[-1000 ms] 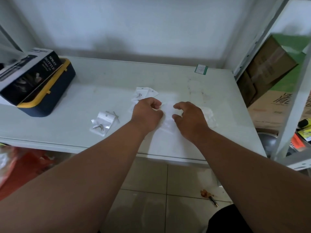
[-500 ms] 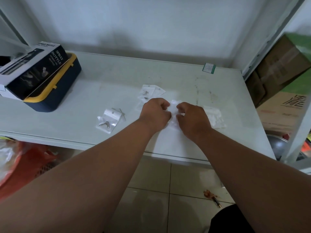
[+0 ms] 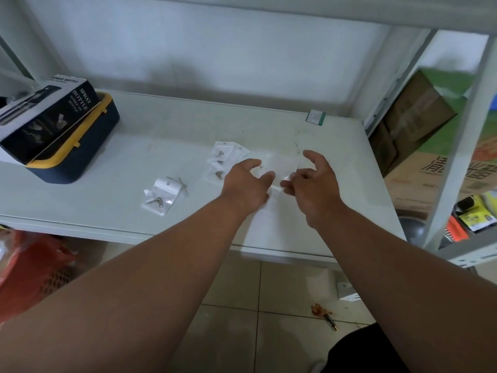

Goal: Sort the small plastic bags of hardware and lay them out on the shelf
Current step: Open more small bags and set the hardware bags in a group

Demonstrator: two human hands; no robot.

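Clear bag [image 3: 277,175] pinched between left hand [image 3: 246,188] and right hand [image 3: 313,184].

I see open shelf [image 3: 161,135] between the navy bin [image 3: 80,162] at left and the bag clusters [image 3: 228,160]; the right upright [image 3: 457,146] hems my right side

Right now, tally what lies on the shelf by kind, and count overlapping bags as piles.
Bag piles: 3 (left pile, middle pile, right pile)
Spray bottle box: 1
Navy and yellow case: 1
Green-edged tag: 1
Total: 6
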